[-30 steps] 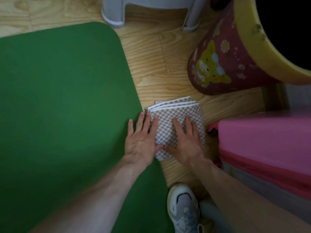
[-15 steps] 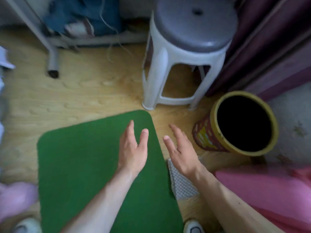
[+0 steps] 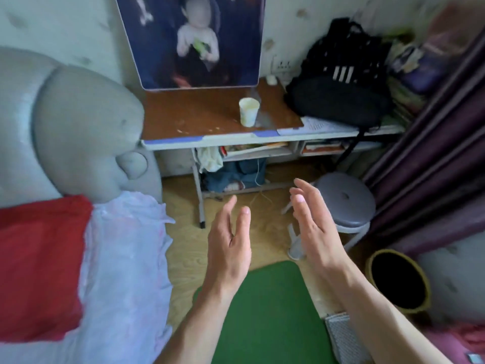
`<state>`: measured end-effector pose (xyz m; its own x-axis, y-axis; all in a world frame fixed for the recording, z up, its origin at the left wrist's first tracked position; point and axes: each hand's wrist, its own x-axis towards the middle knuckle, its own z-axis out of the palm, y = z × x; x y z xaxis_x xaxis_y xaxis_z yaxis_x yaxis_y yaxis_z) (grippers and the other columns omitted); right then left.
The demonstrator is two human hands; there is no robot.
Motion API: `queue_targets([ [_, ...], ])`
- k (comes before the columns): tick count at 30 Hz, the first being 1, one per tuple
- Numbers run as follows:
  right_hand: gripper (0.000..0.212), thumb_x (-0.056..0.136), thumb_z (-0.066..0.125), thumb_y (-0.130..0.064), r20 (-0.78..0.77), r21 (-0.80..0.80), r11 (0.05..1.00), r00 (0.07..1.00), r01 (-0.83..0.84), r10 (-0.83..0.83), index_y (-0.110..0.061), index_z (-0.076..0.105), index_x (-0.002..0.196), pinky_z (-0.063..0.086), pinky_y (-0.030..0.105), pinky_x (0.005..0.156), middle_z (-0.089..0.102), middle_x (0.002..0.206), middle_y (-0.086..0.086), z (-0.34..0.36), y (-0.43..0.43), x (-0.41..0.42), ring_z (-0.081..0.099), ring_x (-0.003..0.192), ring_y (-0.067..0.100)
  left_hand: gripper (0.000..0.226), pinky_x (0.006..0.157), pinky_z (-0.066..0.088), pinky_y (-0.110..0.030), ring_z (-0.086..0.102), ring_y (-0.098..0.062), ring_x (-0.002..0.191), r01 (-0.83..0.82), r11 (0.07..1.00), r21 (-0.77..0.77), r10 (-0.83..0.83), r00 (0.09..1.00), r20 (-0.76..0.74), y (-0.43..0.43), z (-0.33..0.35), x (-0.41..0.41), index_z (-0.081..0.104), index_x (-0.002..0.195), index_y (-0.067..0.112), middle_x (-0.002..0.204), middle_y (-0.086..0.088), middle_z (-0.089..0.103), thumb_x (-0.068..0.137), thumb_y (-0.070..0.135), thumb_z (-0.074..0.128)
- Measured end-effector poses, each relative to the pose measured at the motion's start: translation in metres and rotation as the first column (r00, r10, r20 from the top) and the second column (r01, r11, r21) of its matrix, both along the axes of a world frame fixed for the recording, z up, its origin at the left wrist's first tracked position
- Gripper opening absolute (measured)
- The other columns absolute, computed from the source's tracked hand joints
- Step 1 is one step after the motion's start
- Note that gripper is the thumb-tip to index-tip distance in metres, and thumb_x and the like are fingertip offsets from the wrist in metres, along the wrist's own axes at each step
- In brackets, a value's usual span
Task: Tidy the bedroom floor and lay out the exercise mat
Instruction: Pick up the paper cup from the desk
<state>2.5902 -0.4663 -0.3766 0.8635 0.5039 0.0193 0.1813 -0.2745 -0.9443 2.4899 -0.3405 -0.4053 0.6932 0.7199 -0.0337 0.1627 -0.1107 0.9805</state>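
The green exercise mat lies flat on the wooden floor at the bottom centre, partly hidden by my forearms. A folded grey checked cloth rests on the floor by the mat's right edge. My left hand is raised in the air above the mat's far end, fingers apart and empty. My right hand is raised beside it, palm facing left, fingers apart, holding nothing.
A bed with a red cover and pale sheet fills the left. A desk with a cup and black backpack stands ahead. A grey stool, a yellow-rimmed bin and purple curtains are on the right.
Both hands lifted off the folded checked cloth and rose into the air, fingers spread. The view tilted up from the floor to the desk and bed.
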Motion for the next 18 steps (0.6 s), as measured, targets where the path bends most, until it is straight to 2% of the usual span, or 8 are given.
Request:
queue_targets([
  [3, 0.058, 0.097, 0.037, -0.063, 0.036, 0.037, 0.999, 0.999, 0.037, -0.038, -0.031, 0.046, 0.144, 0.047, 0.029, 0.106, 0.06, 0.134, -0.014, 0.052, 0.045, -0.025, 0.055, 0.124, -0.006, 0.054, 0.107, 0.034, -0.015, 0.048, 0.003, 0.133, 0.008, 1.0, 0.021, -0.009, 0.998, 0.066, 0.055, 0.061, -0.024, 0.053, 0.142, 0.023, 0.145, 0.01, 0.056, 0.096, 0.049, 0.047],
  [6, 0.065, 0.089, 0.039, -0.073, 0.048, 0.064, 0.997, 0.997, 0.05, -0.053, -0.037, 0.048, 0.141, 0.05, 0.031, 0.105, 0.061, 0.131, -0.019, 0.084, 0.073, -0.033, 0.056, 0.122, -0.009, 0.052, 0.095, 0.039, -0.003, 0.052, 0.023, 0.112, 0.011, 0.999, 0.04, -0.017, 0.99, 0.139, 0.098, 0.103, -0.024, 0.058, 0.135, 0.026, 0.129, 0.02, 0.061, 0.091, 0.051, 0.046],
  [8, 0.065, 0.088, 0.039, -0.075, 0.049, 0.078, 0.995, 0.996, 0.069, -0.073, -0.038, 0.049, 0.14, 0.05, 0.037, 0.107, 0.062, 0.131, -0.016, 0.101, 0.085, -0.026, 0.057, 0.123, -0.005, 0.052, 0.085, 0.036, 0.005, 0.05, 0.03, 0.104, 0.021, 0.999, 0.044, -0.028, 0.985, 0.168, 0.119, 0.12, -0.013, 0.059, 0.135, 0.025, 0.127, 0.019, 0.06, 0.091, 0.05, 0.047],
  [10, 0.06, 0.091, 0.041, -0.069, 0.053, 0.095, 0.99, 0.993, 0.104, -0.109, -0.034, 0.05, 0.139, 0.049, 0.041, 0.108, 0.063, 0.132, -0.013, 0.113, 0.094, -0.012, 0.058, 0.124, -0.001, 0.054, 0.083, 0.033, 0.008, 0.051, 0.027, 0.106, 0.03, 0.999, 0.034, -0.035, 0.986, 0.165, 0.134, 0.13, 0.004, 0.059, 0.135, 0.026, 0.13, 0.017, 0.06, 0.089, 0.053, 0.049],
  [14, 0.039, 0.103, 0.046, -0.044, 0.084, 0.094, 0.984, 0.983, 0.155, -0.163, -0.029, 0.049, 0.139, 0.049, 0.046, 0.108, 0.063, 0.134, -0.004, 0.123, 0.116, 0.029, 0.059, 0.125, 0.008, 0.048, 0.08, 0.037, 0.008, 0.057, 0.004, 0.117, 0.06, 0.998, 0.026, -0.063, 0.989, 0.137, 0.158, 0.128, 0.036, 0.06, 0.131, 0.029, 0.137, 0.011, 0.061, 0.089, 0.051, 0.056],
  [18, 0.037, 0.104, 0.05, -0.034, 0.085, 0.082, 0.98, 0.979, 0.181, -0.188, -0.027, 0.047, 0.14, 0.05, 0.041, 0.107, 0.062, 0.135, 0.0, 0.114, 0.154, 0.092, 0.059, 0.123, 0.012, 0.034, 0.081, 0.04, 0.006, 0.055, 0.012, 0.116, 0.089, 0.99, 0.107, -0.098, 0.992, 0.083, 0.194, 0.11, 0.085, 0.058, 0.128, 0.034, 0.131, 0.017, 0.062, 0.094, 0.036, 0.065],
])
